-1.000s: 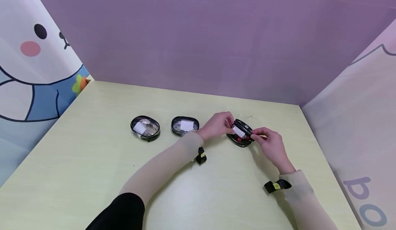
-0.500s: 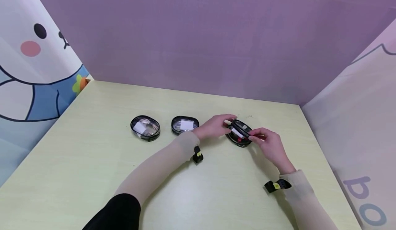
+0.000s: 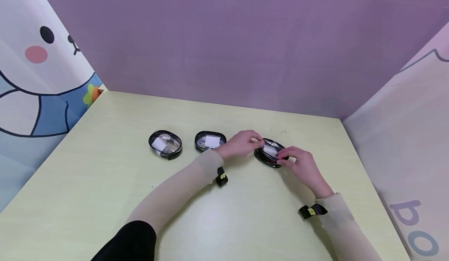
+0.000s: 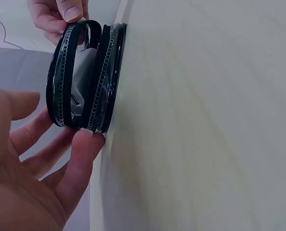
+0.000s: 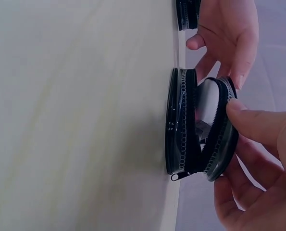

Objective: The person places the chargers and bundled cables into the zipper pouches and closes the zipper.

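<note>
An oval clear zip case [image 3: 269,152] with black trim lies on the table at the right, its lid partly raised. Inside shows a white charger plug [image 5: 209,101]; a zipper pull [image 5: 181,177] hangs at the near end in the right wrist view. My right hand [image 3: 306,169] pinches the lid, thumb on its rim and fingers curled behind it. My left hand [image 3: 241,144] is at the case's left end. In the left wrist view its loosely bent fingers [image 4: 85,149] touch the case's end, while the thumb stands apart from it.
Two similar oval cases, a middle one [image 3: 210,141] partly behind my left hand and a left one [image 3: 165,145], lie on the pale table [image 3: 245,222]. A purple backdrop [image 3: 224,50] rises behind, with printed panels at both sides.
The lid has tipped down nearer the base, with my right hand following it slightly leftward. My left hand let go of the rim, spread its fingers and drew back a little to the left.
</note>
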`<state>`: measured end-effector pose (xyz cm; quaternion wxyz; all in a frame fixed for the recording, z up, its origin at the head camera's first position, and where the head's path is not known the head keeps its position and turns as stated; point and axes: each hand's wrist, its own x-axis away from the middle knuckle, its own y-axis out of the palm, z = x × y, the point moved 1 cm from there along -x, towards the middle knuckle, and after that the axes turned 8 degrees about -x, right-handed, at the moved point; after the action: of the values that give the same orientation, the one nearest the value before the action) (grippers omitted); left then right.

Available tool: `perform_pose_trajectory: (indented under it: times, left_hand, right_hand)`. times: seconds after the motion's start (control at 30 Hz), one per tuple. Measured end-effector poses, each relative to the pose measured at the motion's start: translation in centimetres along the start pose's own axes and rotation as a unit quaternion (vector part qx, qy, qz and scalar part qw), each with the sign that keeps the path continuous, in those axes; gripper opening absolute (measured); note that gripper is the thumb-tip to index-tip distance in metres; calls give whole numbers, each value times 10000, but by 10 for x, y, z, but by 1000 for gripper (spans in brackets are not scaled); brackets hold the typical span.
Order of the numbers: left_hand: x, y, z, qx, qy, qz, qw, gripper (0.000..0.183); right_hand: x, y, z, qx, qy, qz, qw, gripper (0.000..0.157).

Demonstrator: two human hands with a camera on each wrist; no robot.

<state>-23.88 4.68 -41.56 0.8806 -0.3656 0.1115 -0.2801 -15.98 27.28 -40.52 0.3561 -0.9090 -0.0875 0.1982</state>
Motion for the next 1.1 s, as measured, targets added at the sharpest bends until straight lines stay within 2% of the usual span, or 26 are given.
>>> perform_pose_trajectory:
  times: [0.1, 0.27, 0.53, 0.67, 0.77, 0.83, 0.93, 1.1]
  left_hand:
    - [0, 0, -1, -226, 117, 57, 9997, 19]
    - [0, 0, -1, -202, 179, -54, 9996, 17]
    - [3, -2, 1, -150, 13, -158, 9998, 21]
    - [6, -2, 1, -188, -43, -152, 9997, 22]
    - [8, -3, 0, -191, -58, -173, 9997, 22]
    - [10, -4, 0, -185, -59, -201, 9996, 23]
    - [13, -5, -1, -169, -65, -242, 9995, 23]
    - [17, -5, -2, -106, -64, -326, 9994, 22]
  right_hand:
    - [-1, 1, -1, 68, -43, -144, 9999, 12]
    - [-1, 2, 0, 65, 4, -354, 9994, 12]
    - [-1, 2, 4, -183, 292, -492, 9982, 12]
    - [0, -2, 7, -852, 835, -304, 9924, 13]
    - [1, -7, 11, -1374, 1216, 94, 9830, 15]
    - [1, -9, 13, -1520, 1326, 341, 9789, 16]
    - [1, -11, 16, -1415, 1439, 454, 9784, 17]
    - [2, -8, 21, -1020, 1700, -130, 9801, 26]
